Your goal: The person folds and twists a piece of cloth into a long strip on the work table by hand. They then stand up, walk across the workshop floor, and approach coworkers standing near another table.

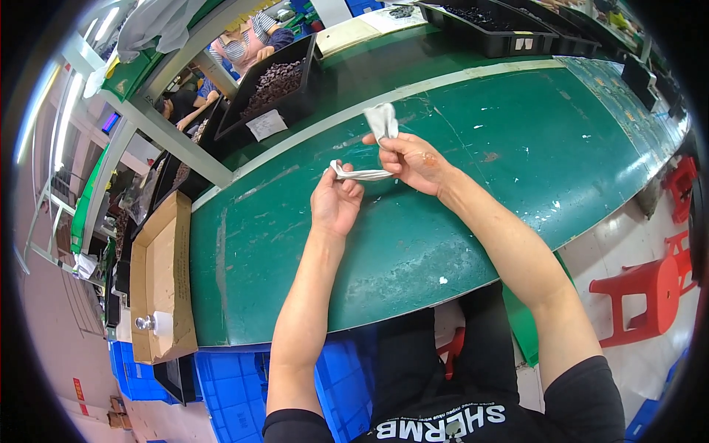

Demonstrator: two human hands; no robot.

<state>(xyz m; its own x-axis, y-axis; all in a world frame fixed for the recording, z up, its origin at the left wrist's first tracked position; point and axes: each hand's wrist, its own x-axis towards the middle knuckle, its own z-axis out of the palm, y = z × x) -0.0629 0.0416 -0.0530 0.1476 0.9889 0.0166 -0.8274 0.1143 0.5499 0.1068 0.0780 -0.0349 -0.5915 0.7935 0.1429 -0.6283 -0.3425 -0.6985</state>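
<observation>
A strip of white cloth is stretched between my two hands above the green tabletop. My left hand pinches one end of it, fingers curled and palm turned up. Farther right and a little farther away, my right hand is closed round the cloth, and a loose flap of it stands up above the fingers. The cloth looks narrow and folded or twisted; what exact kind of cloth it is, I cannot tell. Part of it is hidden inside the right hand's grip.
At the left table end stands a cardboard tray with a small white-and-silver bottle. Beyond the table are black bins of small dark parts and a metal post. People work across there. A red stool stands at right, blue crates below.
</observation>
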